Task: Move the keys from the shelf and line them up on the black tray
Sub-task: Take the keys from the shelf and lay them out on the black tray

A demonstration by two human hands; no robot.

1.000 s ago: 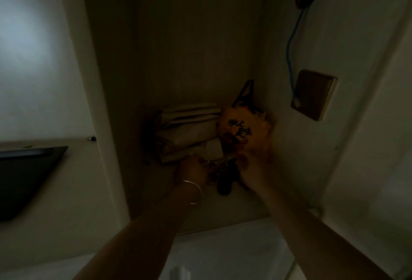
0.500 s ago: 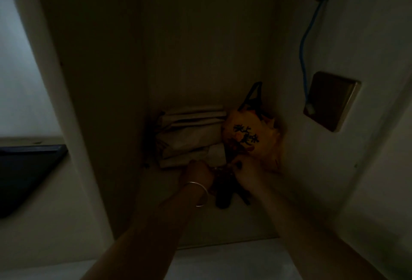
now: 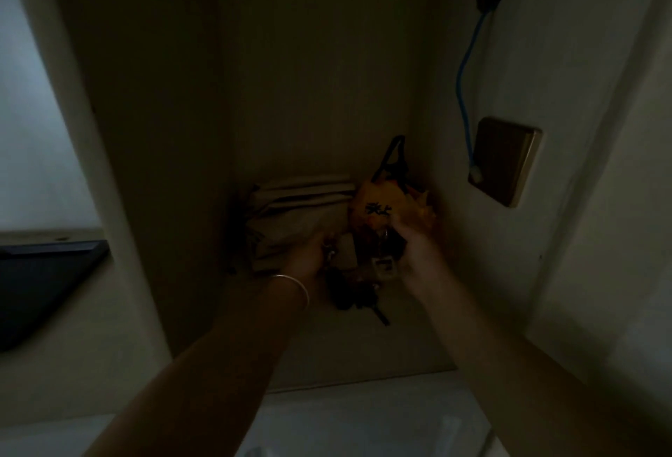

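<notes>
Keys [image 3: 358, 289] hang in a dark, loose bunch between the left hand [image 3: 309, 256] and right hand [image 3: 418, 256], both pinching them above the shelf [image 3: 363, 354]; probably light, rigid, jangly, so gripping the rings suits best.

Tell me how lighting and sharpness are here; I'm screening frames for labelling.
Head view: the shelf nook is very dim, so the keys read as a dark clump; both hands look soft; wide-angle lens bows the wall edges; brightest area is far left.
</notes>
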